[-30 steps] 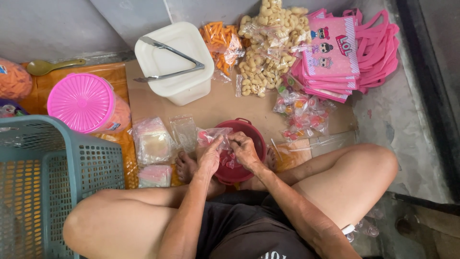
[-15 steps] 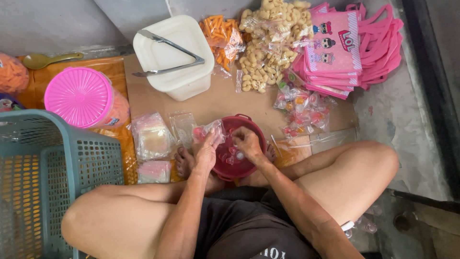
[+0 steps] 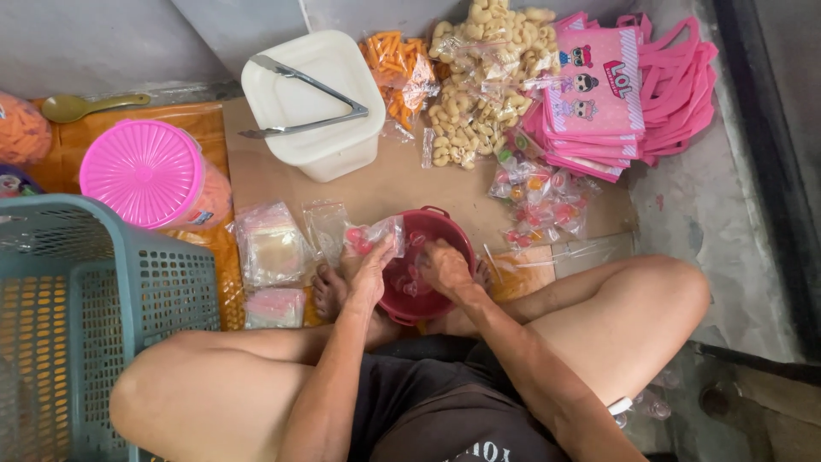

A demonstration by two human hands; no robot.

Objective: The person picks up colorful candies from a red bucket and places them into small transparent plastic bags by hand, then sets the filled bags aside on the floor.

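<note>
Your left hand [image 3: 369, 272] has its grip closed on a small clear plastic bag [image 3: 374, 235] with reddish pieces inside, pinching it at the near-left rim of the red bowl [image 3: 445, 229]. Your right hand [image 3: 445, 267] is curled down inside that bowl, fingers bent among the small pieces there; whether they have actually closed on one you cannot tell from this angle.

The red bowl sits on the cardboard sheet [image 3: 393, 184] between your crossed legs. Left of the bowl lie flat stacks of empty clear bags [image 3: 269, 250]. Beyond the bowl stands a white lidded tub [image 3: 329, 141] with metal tongs [image 3: 304, 107] resting across its lid. Right of the bowl is a heap of filled candy packets [image 3: 543, 201], and beyond those a pile of pink gift bags [image 3: 624, 94]. Far left of the bowl are a pink-lidded jar [image 3: 141, 171] and a teal plastic basket [image 3: 94, 299].
</note>
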